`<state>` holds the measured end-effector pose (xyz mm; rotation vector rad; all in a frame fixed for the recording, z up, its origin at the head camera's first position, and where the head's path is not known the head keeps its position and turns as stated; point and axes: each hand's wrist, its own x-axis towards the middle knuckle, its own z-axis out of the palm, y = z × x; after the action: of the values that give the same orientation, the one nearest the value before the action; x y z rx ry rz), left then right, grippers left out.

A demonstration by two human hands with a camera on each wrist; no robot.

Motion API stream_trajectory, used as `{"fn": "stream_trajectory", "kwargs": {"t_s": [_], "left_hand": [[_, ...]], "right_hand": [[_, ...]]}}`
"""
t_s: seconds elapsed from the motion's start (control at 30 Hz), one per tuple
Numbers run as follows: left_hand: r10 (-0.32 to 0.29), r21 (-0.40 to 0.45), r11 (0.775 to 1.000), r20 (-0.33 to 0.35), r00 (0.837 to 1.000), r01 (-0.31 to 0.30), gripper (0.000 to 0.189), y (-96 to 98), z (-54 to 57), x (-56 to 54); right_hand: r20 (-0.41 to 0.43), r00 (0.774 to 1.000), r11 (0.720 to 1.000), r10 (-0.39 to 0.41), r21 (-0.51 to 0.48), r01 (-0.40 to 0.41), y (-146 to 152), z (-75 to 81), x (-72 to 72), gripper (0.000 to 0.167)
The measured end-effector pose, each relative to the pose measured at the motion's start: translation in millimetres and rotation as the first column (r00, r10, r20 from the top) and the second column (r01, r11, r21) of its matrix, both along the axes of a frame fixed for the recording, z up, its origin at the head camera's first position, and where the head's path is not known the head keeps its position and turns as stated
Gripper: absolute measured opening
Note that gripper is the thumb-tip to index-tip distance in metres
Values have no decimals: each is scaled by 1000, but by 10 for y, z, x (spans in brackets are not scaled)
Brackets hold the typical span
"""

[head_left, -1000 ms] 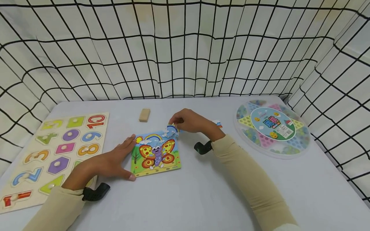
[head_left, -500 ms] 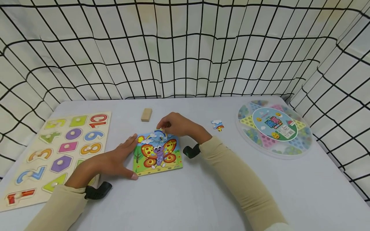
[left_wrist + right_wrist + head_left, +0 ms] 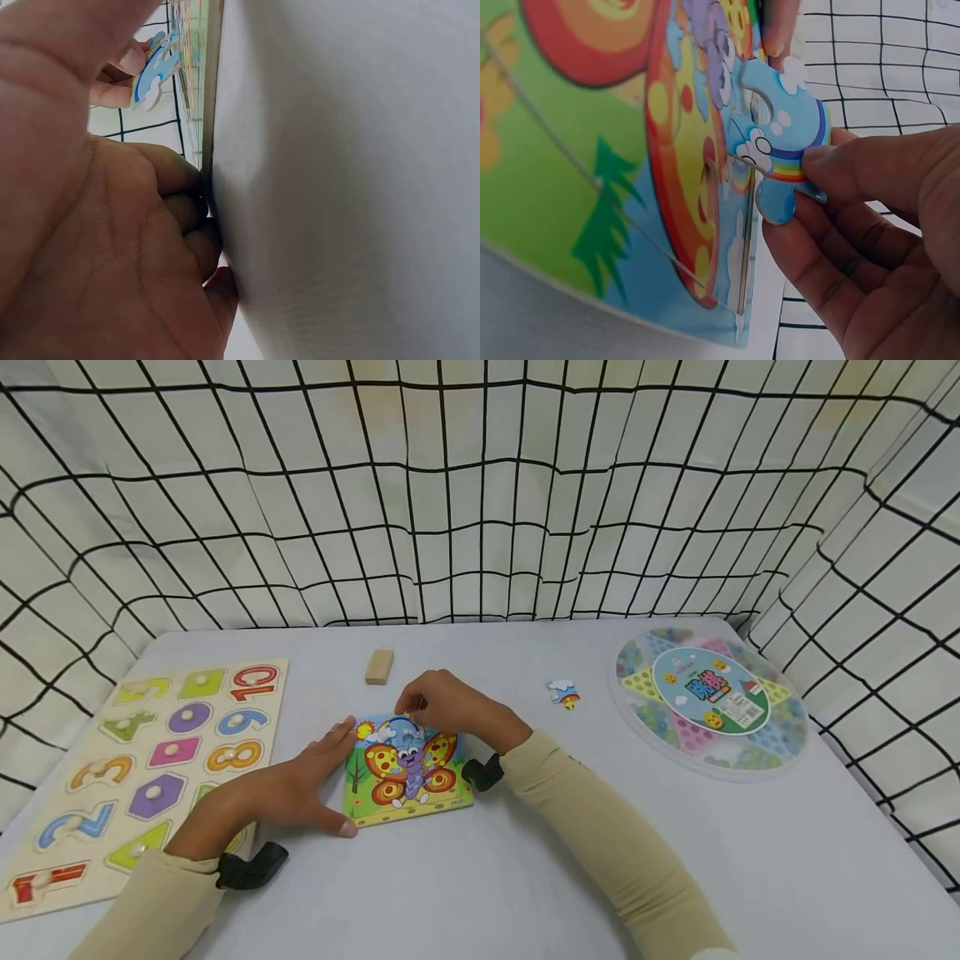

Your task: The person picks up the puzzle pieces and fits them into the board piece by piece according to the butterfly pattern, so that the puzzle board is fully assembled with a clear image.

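A butterfly jigsaw puzzle (image 3: 408, 777) in a square tray lies mid-table. My right hand (image 3: 453, 703) is over its far edge and pinches a blue jigsaw piece (image 3: 791, 142) with rainbow stripes between thumb and fingers. In the right wrist view that piece is tilted up, its inner edge at the puzzle's gap. My left hand (image 3: 292, 789) rests flat at the tray's left side, fingers along the edge and thumb at the near corner. The left wrist view shows the left fingers (image 3: 184, 202) against the tray's edge. Another loose jigsaw piece (image 3: 563, 693) lies to the right.
A wooden number-and-shape peg board (image 3: 161, 777) fills the left side. Near the back lies a small wooden block (image 3: 379, 667). A round board game in clear packaging (image 3: 708, 702) is at the right. Black netting (image 3: 480, 527) with white cloth behind it stands around the table.
My right hand has moved left with the blue piece, from beyond the puzzle's far right corner to its top middle. The left hand stays at the tray's left edge.
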<state>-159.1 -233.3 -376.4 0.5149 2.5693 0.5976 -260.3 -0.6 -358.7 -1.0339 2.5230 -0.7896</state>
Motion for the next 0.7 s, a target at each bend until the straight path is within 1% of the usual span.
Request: {"fn": "stream_trajectory", "kwargs": {"t_s": [0.17,0.4,0.5,0.7], "left_hand": [[-12,-2,1000,-13,1000,12,128,-6,23,-9],[-2,4,1000,-6,1000,2,127,-19,23,-7],[-6,11,1000,-10,1000,6,127,-18,9,-8],[-1,17,1000,-5,1000,2,127,-7,-12,5]], "right_hand": [[-34,999,999,-32,9,32,-58,-22,17,14],[-56,997,994,-47,100,53,-110,-67,30,21],[-66,996,993,-53,106,60,-101,-79,29,23],[-45,999,993,-31,116,36,-90,-102,27,21]]}}
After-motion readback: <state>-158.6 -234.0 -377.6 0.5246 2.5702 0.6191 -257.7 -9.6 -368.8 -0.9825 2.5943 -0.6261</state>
